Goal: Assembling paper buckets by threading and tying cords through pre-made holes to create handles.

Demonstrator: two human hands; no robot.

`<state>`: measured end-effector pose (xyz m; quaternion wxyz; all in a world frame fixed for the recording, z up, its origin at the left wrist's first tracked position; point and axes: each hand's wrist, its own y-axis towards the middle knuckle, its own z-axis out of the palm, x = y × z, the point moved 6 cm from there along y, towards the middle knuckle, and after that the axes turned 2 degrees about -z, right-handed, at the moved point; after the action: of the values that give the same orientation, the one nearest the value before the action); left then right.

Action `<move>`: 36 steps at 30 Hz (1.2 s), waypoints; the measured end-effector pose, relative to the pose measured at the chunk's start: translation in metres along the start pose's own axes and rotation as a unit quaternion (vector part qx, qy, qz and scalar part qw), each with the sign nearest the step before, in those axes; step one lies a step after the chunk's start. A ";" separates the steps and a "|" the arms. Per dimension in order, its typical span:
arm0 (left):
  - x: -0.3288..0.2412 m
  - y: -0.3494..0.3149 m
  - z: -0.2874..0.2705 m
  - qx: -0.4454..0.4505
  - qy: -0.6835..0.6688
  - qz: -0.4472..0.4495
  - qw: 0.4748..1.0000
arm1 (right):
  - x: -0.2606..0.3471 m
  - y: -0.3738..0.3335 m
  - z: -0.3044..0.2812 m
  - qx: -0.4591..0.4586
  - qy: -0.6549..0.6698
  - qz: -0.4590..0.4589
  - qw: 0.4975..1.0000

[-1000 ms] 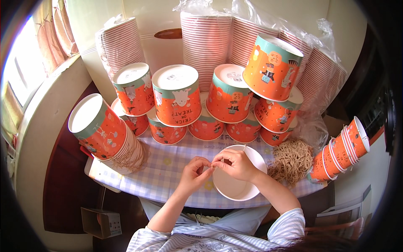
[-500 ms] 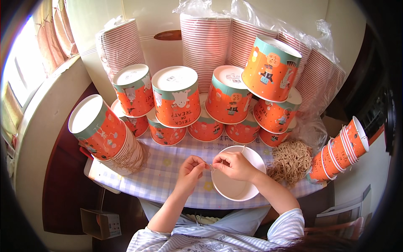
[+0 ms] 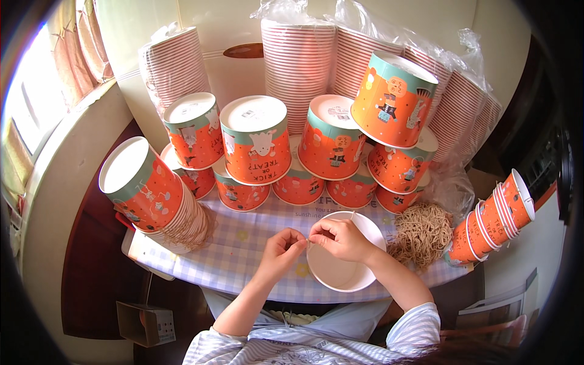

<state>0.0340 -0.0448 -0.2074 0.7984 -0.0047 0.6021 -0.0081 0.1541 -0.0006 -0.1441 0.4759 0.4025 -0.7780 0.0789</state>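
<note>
An open white paper tub (image 3: 344, 271) stands on the table before me, its inside facing up. My right hand (image 3: 340, 237) reaches over its left rim, thumb and fingers pinched. Close beside it, just outside that rim, my left hand (image 3: 283, 250) is pinched too. The fingertips of both hands nearly meet around a thin strand of string, mostly hidden by the fingers. A short bit of string (image 3: 353, 215) shows at the tub's far rim. To the right lies a tangled heap of tan string (image 3: 423, 231).
Upside-down orange tubs (image 3: 255, 143) stand in two tiers behind, one (image 3: 395, 100) higher at the right. Nested tubs lean at left (image 3: 143, 182) and right (image 3: 493, 219). Tall plastic-wrapped stacks (image 3: 298, 73) line the back. A checked cloth (image 3: 231, 267) covers the table; a cardboard box (image 3: 146, 325) sits below.
My left hand has shifted slightly, its fingers curling more and its thumb drawing nearer my right fingertips. My right hand has barely moved. The tub stays in place.
</note>
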 end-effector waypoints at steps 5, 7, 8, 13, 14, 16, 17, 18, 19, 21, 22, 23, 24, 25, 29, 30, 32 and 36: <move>-0.001 0.001 -0.002 -0.030 0.035 0.049 0.998 | -0.003 -0.001 0.000 -0.003 0.003 0.009 1.000; 0.001 0.001 -0.003 -0.043 0.045 0.053 0.997 | -0.003 -0.001 0.000 -0.003 0.001 0.010 1.000; 0.002 0.001 -0.004 -0.056 0.055 0.057 0.995 | -0.003 -0.001 0.000 -0.001 -0.002 0.012 1.000; 0.002 0.000 -0.003 -0.077 0.054 0.071 0.993 | -0.004 -0.001 0.001 -0.002 -0.002 0.010 1.000; 0.000 0.000 -0.003 -0.085 0.052 0.081 0.992 | -0.005 -0.001 0.002 0.001 -0.005 0.011 1.000; -0.001 -0.001 -0.003 -0.081 0.051 0.089 0.991 | -0.006 -0.001 0.003 0.004 -0.007 0.012 1.000; -0.002 -0.002 -0.003 -0.076 0.049 0.097 0.991 | -0.006 -0.002 0.003 0.008 -0.011 0.009 1.000; -0.002 -0.002 -0.003 -0.076 0.049 0.097 0.991 | -0.007 -0.002 0.004 0.013 -0.015 0.006 1.000; -0.003 -0.002 -0.003 -0.078 0.054 0.101 0.990 | -0.007 -0.002 0.004 0.012 -0.015 0.006 1.000; -0.002 -0.002 -0.003 -0.079 0.058 0.105 0.990 | -0.004 -0.003 0.003 0.012 -0.037 -0.031 0.999; 0.000 -0.001 -0.004 -0.084 0.061 0.112 0.988 | -0.004 -0.003 0.003 0.012 -0.037 -0.031 0.999; 0.000 -0.001 -0.004 -0.089 0.065 0.119 0.987 | -0.003 -0.003 0.004 0.018 -0.035 -0.031 0.999; 0.000 -0.001 -0.003 -0.089 0.065 0.119 0.987 | -0.003 -0.003 0.004 0.023 -0.033 -0.031 0.999; -0.002 -0.002 -0.002 -0.091 0.063 0.122 0.986 | -0.002 -0.003 0.004 0.023 -0.033 -0.031 0.999; -0.003 -0.003 -0.002 -0.103 0.103 0.143 0.979 | 0.000 -0.002 0.004 0.047 -0.020 -0.029 0.998; -0.002 -0.003 -0.002 -0.102 0.103 0.143 0.979 | 0.001 -0.002 0.004 0.053 -0.011 -0.033 0.998; -0.003 -0.004 -0.002 -0.110 0.154 0.161 0.969 | 0.001 -0.002 0.004 0.060 -0.006 -0.036 0.998; 0.001 -0.005 0.000 -0.108 0.165 0.154 0.968 | -0.001 -0.002 0.005 0.075 0.019 -0.018 0.997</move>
<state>0.0343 -0.0495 -0.2080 0.6740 0.0032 0.7165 0.1797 0.1529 -0.0037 -0.1482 0.4601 0.4493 -0.7537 0.1359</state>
